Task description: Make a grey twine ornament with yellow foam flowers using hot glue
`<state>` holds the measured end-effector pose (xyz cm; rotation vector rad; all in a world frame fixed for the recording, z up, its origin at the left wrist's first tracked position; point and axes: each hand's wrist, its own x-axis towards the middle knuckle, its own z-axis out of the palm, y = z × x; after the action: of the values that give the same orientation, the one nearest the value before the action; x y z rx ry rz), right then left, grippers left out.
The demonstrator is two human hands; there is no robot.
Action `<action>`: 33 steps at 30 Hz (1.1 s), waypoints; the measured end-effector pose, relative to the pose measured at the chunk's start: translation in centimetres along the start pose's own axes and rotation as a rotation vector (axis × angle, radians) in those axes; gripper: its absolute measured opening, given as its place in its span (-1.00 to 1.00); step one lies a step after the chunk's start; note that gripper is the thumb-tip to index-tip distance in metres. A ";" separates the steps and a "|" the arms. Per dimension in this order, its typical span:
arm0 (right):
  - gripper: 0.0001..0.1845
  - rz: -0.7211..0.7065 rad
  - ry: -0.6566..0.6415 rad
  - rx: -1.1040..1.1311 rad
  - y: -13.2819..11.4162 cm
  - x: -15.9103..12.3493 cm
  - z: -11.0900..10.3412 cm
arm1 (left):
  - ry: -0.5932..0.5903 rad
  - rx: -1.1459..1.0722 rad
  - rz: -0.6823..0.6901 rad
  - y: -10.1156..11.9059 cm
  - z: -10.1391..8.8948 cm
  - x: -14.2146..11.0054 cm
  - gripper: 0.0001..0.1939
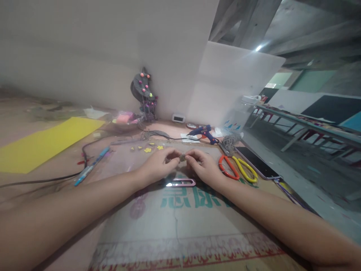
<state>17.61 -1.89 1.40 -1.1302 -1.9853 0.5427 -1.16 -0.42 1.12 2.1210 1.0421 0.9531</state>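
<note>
Between my two hands, over the middle of the printed board, is a small greyish-green piece [182, 157], too small to identify. My left hand [163, 162] pinches its left side with thumb and forefinger. From the right, my right hand [203, 166] pinches it too. Just below the hands lies a pink-handled craft knife [182, 183]. Small yellow flower shapes [148, 150] and several little pieces rest beyond my left hand. Scissors with red and yellow handles [238, 169] lie beside my right wrist.
A blue glue gun [203, 131] with a cord lies behind the hands. A phone [257, 162] sits at the right edge. On the left are a blue pen [91, 166] and a yellow sheet [47, 145]. A grey moon-shaped ornament [141, 88] stands against the white partition [175, 49].
</note>
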 end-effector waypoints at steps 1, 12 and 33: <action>-0.82 0.006 -0.002 0.006 0.0 0.0 0.0 | -0.003 0.019 0.005 0.0 0.0 0.0 -0.82; -0.73 0.039 -0.024 0.052 0.5 0.0 0.0 | 0.007 0.100 0.060 -0.2 0.1 0.1 -0.76; -0.84 0.050 -0.036 0.042 0.4 0.1 0.2 | -0.021 0.140 0.081 -0.5 0.3 -0.1 -0.78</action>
<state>17.63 -1.58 1.07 -1.1535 -1.9712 0.6319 -1.17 -0.27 0.63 2.2980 1.0466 0.9181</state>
